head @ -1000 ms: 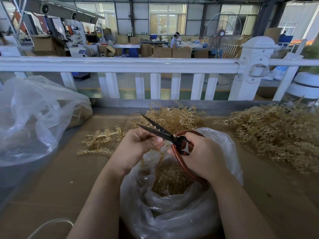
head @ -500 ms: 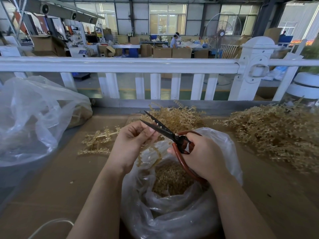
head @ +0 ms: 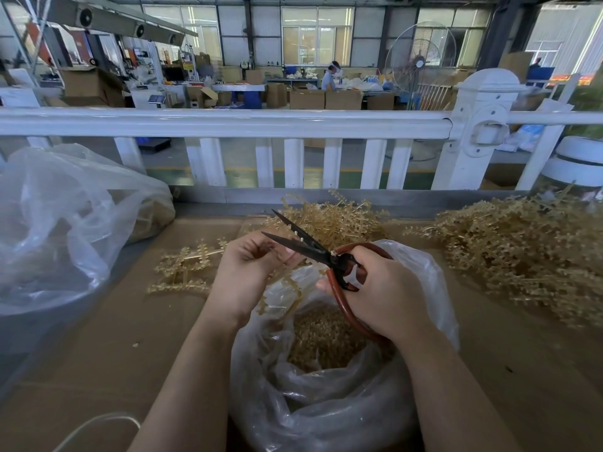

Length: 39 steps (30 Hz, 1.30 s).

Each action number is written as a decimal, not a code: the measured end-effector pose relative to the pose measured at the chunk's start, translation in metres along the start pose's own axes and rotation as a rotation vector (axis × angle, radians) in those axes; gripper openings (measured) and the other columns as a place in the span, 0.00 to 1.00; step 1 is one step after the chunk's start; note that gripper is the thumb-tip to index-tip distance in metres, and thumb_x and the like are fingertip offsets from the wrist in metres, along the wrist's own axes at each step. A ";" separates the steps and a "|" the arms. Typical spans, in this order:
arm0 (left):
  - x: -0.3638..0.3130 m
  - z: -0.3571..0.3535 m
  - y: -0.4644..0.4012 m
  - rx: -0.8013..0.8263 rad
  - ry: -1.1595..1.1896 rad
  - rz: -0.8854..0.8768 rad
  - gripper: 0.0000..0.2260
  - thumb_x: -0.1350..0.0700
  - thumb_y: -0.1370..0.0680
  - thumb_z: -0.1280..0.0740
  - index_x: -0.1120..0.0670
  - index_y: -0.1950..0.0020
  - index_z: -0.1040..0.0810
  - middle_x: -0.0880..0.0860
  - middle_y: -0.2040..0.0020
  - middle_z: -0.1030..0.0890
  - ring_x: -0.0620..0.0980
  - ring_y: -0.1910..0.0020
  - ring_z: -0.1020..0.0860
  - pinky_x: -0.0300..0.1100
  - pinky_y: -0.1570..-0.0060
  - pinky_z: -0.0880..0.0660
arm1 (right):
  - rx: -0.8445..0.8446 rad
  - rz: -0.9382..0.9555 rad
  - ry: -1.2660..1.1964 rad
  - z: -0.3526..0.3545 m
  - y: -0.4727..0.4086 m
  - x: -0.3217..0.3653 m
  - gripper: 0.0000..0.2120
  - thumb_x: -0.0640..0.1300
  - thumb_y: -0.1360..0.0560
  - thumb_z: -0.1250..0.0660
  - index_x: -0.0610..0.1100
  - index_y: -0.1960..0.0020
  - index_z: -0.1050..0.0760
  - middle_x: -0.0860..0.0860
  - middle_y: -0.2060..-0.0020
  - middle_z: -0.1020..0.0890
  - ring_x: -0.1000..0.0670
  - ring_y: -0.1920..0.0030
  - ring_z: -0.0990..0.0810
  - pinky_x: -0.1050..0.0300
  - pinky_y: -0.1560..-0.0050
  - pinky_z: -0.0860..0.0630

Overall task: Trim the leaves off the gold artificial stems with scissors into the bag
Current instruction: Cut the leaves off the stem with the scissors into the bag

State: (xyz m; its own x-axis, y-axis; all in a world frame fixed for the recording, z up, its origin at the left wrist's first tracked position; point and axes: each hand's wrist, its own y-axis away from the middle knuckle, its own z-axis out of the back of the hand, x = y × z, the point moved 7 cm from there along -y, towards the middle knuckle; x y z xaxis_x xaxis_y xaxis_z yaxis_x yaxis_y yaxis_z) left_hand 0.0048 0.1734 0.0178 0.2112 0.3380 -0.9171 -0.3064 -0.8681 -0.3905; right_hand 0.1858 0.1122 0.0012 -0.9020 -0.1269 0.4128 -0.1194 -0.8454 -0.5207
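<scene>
Our scissors [head: 303, 244] have opened wider since a moment ago (right hand [head: 380, 288] grips them), left hand [head: 251, 269] pinching a stem [head: 287, 287] over the bag [head: 326, 402], ready for another cut.

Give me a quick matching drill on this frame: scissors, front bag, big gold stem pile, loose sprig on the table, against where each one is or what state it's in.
Things:
1. scissors
2. front bag
3. big stem pile
4. loose sprig

States or places:
A. lies on the table left of the left hand
B. heaped at the table's right side
C. blades apart, gripped by the right hand
D. open-mouthed, gold clippings inside

Pairs: 1-C, 2-D, 3-B, 4-A
</scene>
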 end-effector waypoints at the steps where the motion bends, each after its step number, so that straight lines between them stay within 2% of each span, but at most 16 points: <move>1: -0.002 0.000 0.000 0.004 -0.023 -0.011 0.18 0.70 0.24 0.34 0.48 0.61 0.15 0.49 0.62 0.15 0.45 0.59 0.18 0.34 0.56 0.23 | -0.004 0.002 -0.001 0.000 0.000 0.000 0.23 0.76 0.31 0.39 0.58 0.53 0.24 0.65 0.61 0.22 0.63 0.60 0.24 0.74 0.64 0.34; 6: 0.000 0.001 -0.001 -0.003 -0.111 -0.017 0.19 0.71 0.23 0.34 0.48 0.61 0.15 0.49 0.62 0.16 0.45 0.59 0.19 0.36 0.55 0.23 | 0.001 -0.006 -0.004 -0.002 0.000 -0.002 0.22 0.75 0.32 0.38 0.58 0.53 0.26 0.63 0.60 0.21 0.59 0.58 0.22 0.73 0.63 0.34; 11: 0.003 0.000 -0.001 -0.007 -0.122 0.017 0.10 0.70 0.24 0.32 0.56 0.57 0.16 0.52 0.61 0.15 0.46 0.59 0.18 0.34 0.57 0.23 | 0.008 0.012 -0.017 -0.003 0.000 -0.001 0.22 0.75 0.32 0.37 0.57 0.53 0.26 0.63 0.60 0.21 0.59 0.58 0.22 0.73 0.63 0.33; 14: 0.004 -0.004 0.000 -0.006 -0.079 0.029 0.14 0.70 0.25 0.32 0.53 0.61 0.15 0.51 0.62 0.15 0.46 0.61 0.18 0.34 0.58 0.23 | 0.012 0.015 -0.014 -0.003 0.000 0.000 0.23 0.74 0.32 0.36 0.56 0.52 0.25 0.62 0.60 0.21 0.59 0.58 0.22 0.73 0.62 0.33; 16: 0.004 -0.008 0.000 0.000 -0.033 0.044 0.17 0.71 0.25 0.32 0.50 0.63 0.15 0.50 0.64 0.16 0.45 0.62 0.19 0.35 0.57 0.23 | 0.016 0.009 -0.026 -0.003 0.000 -0.001 0.24 0.74 0.33 0.35 0.55 0.52 0.24 0.62 0.60 0.21 0.59 0.58 0.22 0.70 0.61 0.29; 20: 0.008 -0.010 0.000 -0.007 0.009 0.069 0.17 0.70 0.25 0.33 0.51 0.64 0.15 0.50 0.64 0.16 0.46 0.61 0.19 0.37 0.55 0.23 | -0.002 -0.003 -0.022 -0.002 0.000 -0.001 0.22 0.72 0.32 0.34 0.55 0.52 0.23 0.60 0.62 0.20 0.58 0.60 0.21 0.68 0.61 0.25; 28: 0.009 -0.011 -0.001 0.015 0.052 0.076 0.13 0.66 0.25 0.32 0.52 0.64 0.16 0.51 0.64 0.17 0.47 0.61 0.20 0.36 0.54 0.22 | -0.036 0.011 -0.029 0.001 0.001 0.001 0.22 0.70 0.31 0.35 0.53 0.54 0.21 0.60 0.64 0.20 0.61 0.62 0.23 0.73 0.63 0.32; 32: 0.010 -0.009 -0.001 0.006 0.056 0.076 0.09 0.65 0.26 0.31 0.56 0.64 0.18 0.52 0.64 0.18 0.46 0.61 0.19 0.35 0.56 0.23 | -0.065 0.009 -0.035 0.002 0.000 0.000 0.19 0.68 0.30 0.33 0.52 0.55 0.20 0.59 0.64 0.19 0.58 0.62 0.22 0.72 0.63 0.29; 36: 0.010 -0.009 -0.001 0.014 -0.015 0.067 0.10 0.67 0.24 0.32 0.57 0.63 0.18 0.53 0.65 0.17 0.46 0.62 0.19 0.34 0.57 0.23 | -0.081 0.014 -0.017 0.002 0.001 0.002 0.23 0.69 0.28 0.41 0.51 0.55 0.21 0.58 0.65 0.19 0.57 0.64 0.21 0.65 0.63 0.24; 39: 0.009 -0.010 0.000 0.025 -0.074 0.057 0.14 0.68 0.24 0.31 0.51 0.64 0.16 0.51 0.65 0.17 0.45 0.64 0.20 0.34 0.59 0.24 | -0.082 0.019 0.004 0.003 0.001 0.004 0.25 0.69 0.28 0.45 0.51 0.55 0.22 0.58 0.65 0.20 0.56 0.64 0.22 0.63 0.63 0.22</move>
State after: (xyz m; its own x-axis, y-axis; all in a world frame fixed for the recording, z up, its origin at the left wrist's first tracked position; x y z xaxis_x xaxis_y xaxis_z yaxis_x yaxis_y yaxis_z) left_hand 0.0159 0.1730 0.0109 0.1238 0.3152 -0.9409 -0.3392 -0.8777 -0.3386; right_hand 0.1837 0.1099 0.0044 -0.9061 -0.1398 0.3992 -0.1358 -0.7977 -0.5875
